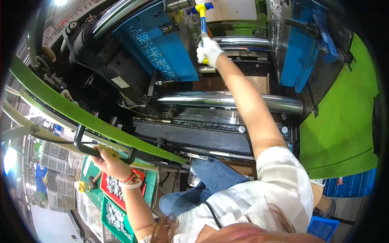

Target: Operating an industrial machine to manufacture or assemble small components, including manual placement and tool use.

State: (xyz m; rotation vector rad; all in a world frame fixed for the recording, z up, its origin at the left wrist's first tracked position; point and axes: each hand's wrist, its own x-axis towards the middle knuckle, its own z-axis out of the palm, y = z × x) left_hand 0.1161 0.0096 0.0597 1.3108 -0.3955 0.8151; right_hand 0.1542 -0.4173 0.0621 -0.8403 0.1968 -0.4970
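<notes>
Both fingers closed | left hand [108, 162]: black door handle [91, 149] | right hand [208, 50]: mallet [202, 16]

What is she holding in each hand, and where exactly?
Right hand: hammer, by its yellow handle's lower end. Left hand: black door handle, gripped along its bar.

Hammer [202, 18] above steel bar [227, 101]; door handle [103, 148] far left.

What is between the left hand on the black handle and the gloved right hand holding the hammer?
In the head view, a thick shiny steel bar and the dark machine bed lie between them.
</notes>
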